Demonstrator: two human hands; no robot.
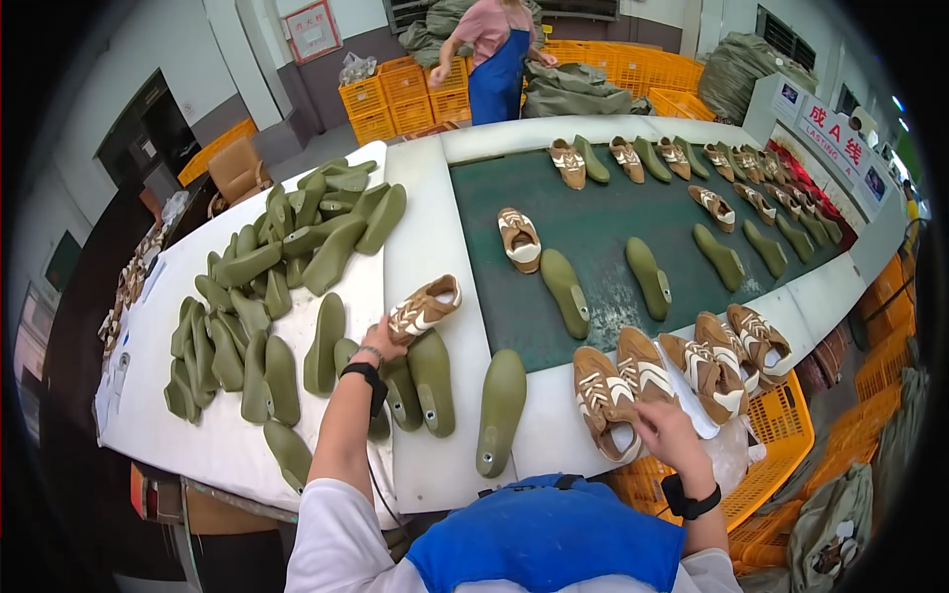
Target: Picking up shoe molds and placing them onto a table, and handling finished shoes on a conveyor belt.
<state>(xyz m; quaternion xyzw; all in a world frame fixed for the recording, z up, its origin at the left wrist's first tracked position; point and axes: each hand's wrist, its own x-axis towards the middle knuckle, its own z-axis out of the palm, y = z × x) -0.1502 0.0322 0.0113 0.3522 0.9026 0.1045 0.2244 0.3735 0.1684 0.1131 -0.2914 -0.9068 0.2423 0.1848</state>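
Observation:
My left hand [381, 342] is closed on the toe end of a brown sneaker upper [425, 307] with white stripes, and its opening points away to the right. Below that hand, green shoe lasts [432, 385] lie side by side on the white tabletop. A single green last [502, 410] rests further right, sole up. At the near right edge, my right hand [670, 432] has its fingers closed at the opening of another brown sneaker upper [601, 395]. More brown uppers [707, 376] stand in a row beside it.
A pile of green lasts [287, 237] covers much of the left table. On the green conveyor belt [603, 208], lasts and uppers sit in rows. An orange crate [781, 445] stands below at the right. Across the table a person in a blue apron [499, 79] stands near stacked crates.

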